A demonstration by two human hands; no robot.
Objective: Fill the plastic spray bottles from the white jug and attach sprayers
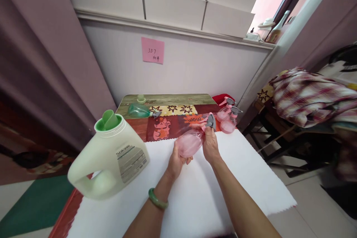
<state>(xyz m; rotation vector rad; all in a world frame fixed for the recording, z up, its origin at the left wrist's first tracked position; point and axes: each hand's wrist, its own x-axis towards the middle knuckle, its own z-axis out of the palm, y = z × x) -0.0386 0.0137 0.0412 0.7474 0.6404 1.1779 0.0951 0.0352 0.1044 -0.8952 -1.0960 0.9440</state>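
Note:
A clear pink spray bottle [190,143] is tilted in front of me, its grey-and-pink spray head pointing up and to the right. My left hand [177,160] wraps round the bottle's body from below. At the neck, just under the spray head [211,121], the fingers of my right hand [210,144] are closed. To the left stands a large pale jug [111,156] with a green spout in its uncapped mouth. Two more pink spray bottles [228,123] stand close together beyond my right hand. A green spray bottle [138,110] lies on its side toward the back.
White cloth [245,171] covers the front of the table, with a patterned cover [161,128] behind it. A small green cap [141,99] sits at the back. A plaid garment [312,89] lies on furniture at right. The wall bears a pink note [153,50].

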